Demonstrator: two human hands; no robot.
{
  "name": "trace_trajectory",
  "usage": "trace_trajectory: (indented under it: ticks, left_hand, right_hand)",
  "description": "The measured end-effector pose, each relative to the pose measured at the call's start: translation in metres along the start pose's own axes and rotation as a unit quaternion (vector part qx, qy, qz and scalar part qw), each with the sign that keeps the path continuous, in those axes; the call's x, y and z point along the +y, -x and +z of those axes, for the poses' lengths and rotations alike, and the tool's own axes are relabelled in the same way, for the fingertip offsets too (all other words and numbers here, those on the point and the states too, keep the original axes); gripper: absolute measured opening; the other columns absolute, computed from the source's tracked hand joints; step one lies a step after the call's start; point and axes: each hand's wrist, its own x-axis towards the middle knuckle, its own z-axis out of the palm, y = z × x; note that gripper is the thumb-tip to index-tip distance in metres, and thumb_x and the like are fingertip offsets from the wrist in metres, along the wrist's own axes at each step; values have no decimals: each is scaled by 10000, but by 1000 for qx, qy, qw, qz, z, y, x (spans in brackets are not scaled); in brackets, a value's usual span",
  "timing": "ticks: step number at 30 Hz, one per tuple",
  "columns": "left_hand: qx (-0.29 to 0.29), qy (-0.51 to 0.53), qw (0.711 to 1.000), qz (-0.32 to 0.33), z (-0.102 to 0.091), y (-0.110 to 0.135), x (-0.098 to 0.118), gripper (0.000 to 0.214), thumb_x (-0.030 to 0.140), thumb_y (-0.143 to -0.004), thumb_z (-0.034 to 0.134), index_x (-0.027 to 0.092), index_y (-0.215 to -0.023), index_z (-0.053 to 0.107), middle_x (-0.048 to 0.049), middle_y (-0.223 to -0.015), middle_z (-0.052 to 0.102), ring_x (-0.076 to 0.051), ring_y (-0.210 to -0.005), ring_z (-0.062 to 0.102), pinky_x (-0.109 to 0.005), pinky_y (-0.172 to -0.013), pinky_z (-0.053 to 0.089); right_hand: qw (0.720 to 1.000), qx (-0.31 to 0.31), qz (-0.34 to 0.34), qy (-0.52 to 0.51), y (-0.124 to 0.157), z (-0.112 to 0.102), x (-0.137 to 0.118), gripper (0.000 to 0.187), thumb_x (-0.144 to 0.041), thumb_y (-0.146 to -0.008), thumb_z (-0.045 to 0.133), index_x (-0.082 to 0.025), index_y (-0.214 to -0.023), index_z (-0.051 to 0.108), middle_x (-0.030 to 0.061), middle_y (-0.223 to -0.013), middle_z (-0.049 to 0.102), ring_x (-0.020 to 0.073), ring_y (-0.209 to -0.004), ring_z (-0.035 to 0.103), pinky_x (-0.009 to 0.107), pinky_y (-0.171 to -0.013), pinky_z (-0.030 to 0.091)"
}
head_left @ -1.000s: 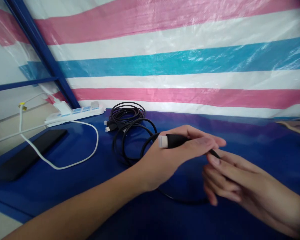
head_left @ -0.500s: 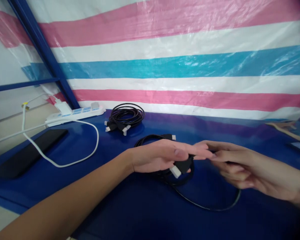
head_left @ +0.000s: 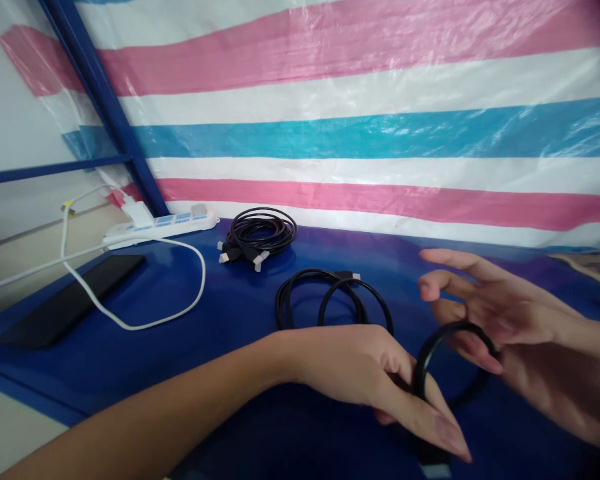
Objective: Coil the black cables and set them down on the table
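Observation:
My left hand [head_left: 365, 373] is closed round a black cable [head_left: 433, 357] near its plug end, above the front of the blue table. Below the thumb, a plug with a pale cap [head_left: 435, 470] shows at the bottom edge. From this grip the cable arcs up in a loop to the right. My right hand [head_left: 495, 307] is beside that loop, fingers spread and curved, the loop passing by its lower fingers; whether they press on it I cannot tell. Behind my left hand, loose coils [head_left: 285, 300] lie on the table with another plug [head_left: 347, 275] at their far side.
A second coiled black cable [head_left: 263, 230] with capped plugs lies farther back. At left are a white power strip [head_left: 167, 229], a looping white cord [head_left: 200, 267] and a flat black slab [head_left: 75, 303]. A striped plastic sheet [head_left: 355, 137] hangs behind the blue table [head_left: 190, 353].
My left hand has moved right and down with the cable and turned back-up. My right hand has parted from it and spread its fingers. A raised cable loop now stands between them.

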Motion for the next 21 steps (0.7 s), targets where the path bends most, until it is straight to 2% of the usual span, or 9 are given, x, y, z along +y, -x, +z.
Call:
trace_trajectory:
  ticks: [2, 4, 7, 9, 11, 14, 17, 19, 21]
  left_hand:
    - [2, 126, 992, -4, 0, -3, -6, 258, 299, -847, 569, 124, -991, 694, 19, -645, 570, -47, -549, 503, -140, -495, 392]
    - [76, 247, 965, 34, 1, -9, -15, 250, 315, -839, 592, 123, -963, 693, 31, -564, 528, -43, -477, 491, -143, -467, 400]
    - [199, 411, 877, 150, 2, -18, -24, 233, 323, -815, 623, 119, -906, 688, 16, -550, 566, -67, -448, 535, -171, -457, 444]
    - [245, 471, 826, 190, 4, -23, -25, 223, 322, -797, 648, 122, -887, 686, 9, -561, 585, -78, -464, 558, -184, -473, 471]
    - [255, 506, 800, 197, 6, -25, -23, 210, 323, -783, 666, 116, -815, 679, -3, -577, 606, -81, -492, 579, -186, -505, 488]
    - [214, 537, 792, 196, 11, -24, -15, 287, 376, -752, 692, 102, -683, 645, -24, -573, 619, -90, -519, 600, -180, -534, 480]
    - [172, 551, 796, 185, 18, -22, -9, 331, 413, -706, 726, 101, -655, 627, -11, -530, 577, -72, -473, 551, -172, -501, 425]
    - [164, 556, 799, 160, 21, -21, -6, 297, 384, -723, 714, 103, -685, 624, 10, -506, 531, -42, -406, 463, -166, -452, 351]
    - [175, 549, 806, 133, 23, -22, -4, 262, 356, -769, 666, 101, -722, 626, 20, -495, 503, -27, -367, 401, -168, -427, 291]
  right_hand:
    - [998, -7, 19, -60, -1, -1, 3, 472, -150, -812, 344, -263, -1225, 541, 102, -1054, 599, 157, -690, 614, 244, -552, 528]
    - [992, -37, 40, -117, -4, -1, 8, 393, -243, -871, 339, -257, -1189, 571, 101, -1101, 625, 228, -883, 653, 344, -732, 562]
    - [986, -91, 36, -137, -6, 8, 14, 412, -407, -870, 427, -265, -1233, 559, 100, -1170, 630, 305, -1011, 622, 458, -825, 535]
    - [990, -101, 26, -99, -3, 17, 17, 506, -438, -810, 568, -311, -1297, 521, 71, -1105, 653, 269, -936, 636, 424, -822, 536]
    - [996, -84, 20, -27, 2, 25, 18, 653, -402, -742, 690, -400, -1350, 452, 22, -1047, 664, 212, -875, 639, 368, -847, 530]
    - [997, -35, -3, 71, 10, 35, 19, 747, -410, -731, 711, -502, -1381, 354, -25, -1275, 572, 233, -1109, 581, 387, -988, 454]
    - [992, -19, -80, 94, 13, 39, 20, 634, -481, -794, 606, -520, -1375, 355, -80, -1454, 410, 272, -1366, 337, 453, -1095, 320]
    - [986, -9, -122, 111, 13, 40, 20, 548, -515, -831, 539, -531, -1355, 381, -83, -1451, 418, 273, -1365, 339, 474, -1105, 297]
    - [983, 13, -122, 140, 14, 41, 19, 490, -543, -833, 516, -546, -1314, 425, -83, -1436, 441, 278, -1325, 402, 469, -1081, 345]
